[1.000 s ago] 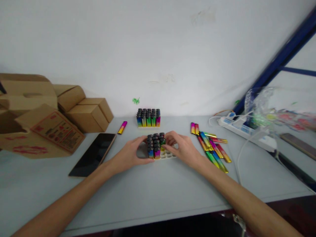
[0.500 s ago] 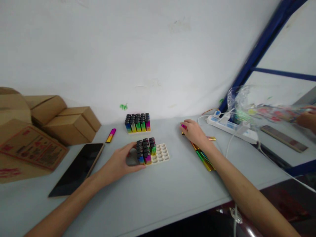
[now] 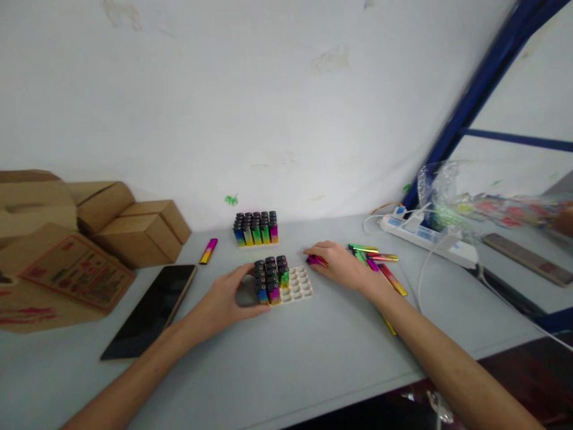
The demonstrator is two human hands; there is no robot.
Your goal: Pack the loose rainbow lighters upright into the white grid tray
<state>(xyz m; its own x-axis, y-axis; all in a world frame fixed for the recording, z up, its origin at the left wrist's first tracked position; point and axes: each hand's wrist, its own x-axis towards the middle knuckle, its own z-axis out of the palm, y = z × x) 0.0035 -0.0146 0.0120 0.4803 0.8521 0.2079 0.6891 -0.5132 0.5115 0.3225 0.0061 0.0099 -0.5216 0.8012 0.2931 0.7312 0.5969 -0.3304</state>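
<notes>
My left hand (image 3: 230, 297) is curled round the left side of a cream tray (image 3: 301, 283) with round-cornered pockets. Black-topped lighters (image 3: 273, 291) with shiny rainbow bodies stand upright in the tray's left part. To the right of the tray, my right hand (image 3: 338, 263) has its fingers closed on a magenta lighter case (image 3: 317, 260); the fingers partly hide it. Beyond that wrist lies a loose pile of shiny coloured lighter cases (image 3: 388, 278), some under the forearm. A second tray full of lighters (image 3: 256, 229) stands near the wall.
A single pink-and-yellow case (image 3: 208, 251) lies at the left, beside a dark tablet (image 3: 150, 310). Cardboard boxes (image 3: 134, 236) are stacked on the far left. A white power strip (image 3: 430, 240) with cables runs along the right. Another person's hand (image 3: 564, 220) holds a clear plastic bag (image 3: 487, 209).
My right hand has moved left from the pile towards the tray, carrying the magenta lighter case. More of the pile shows. My left hand stays at the tray; the view has shifted slightly.
</notes>
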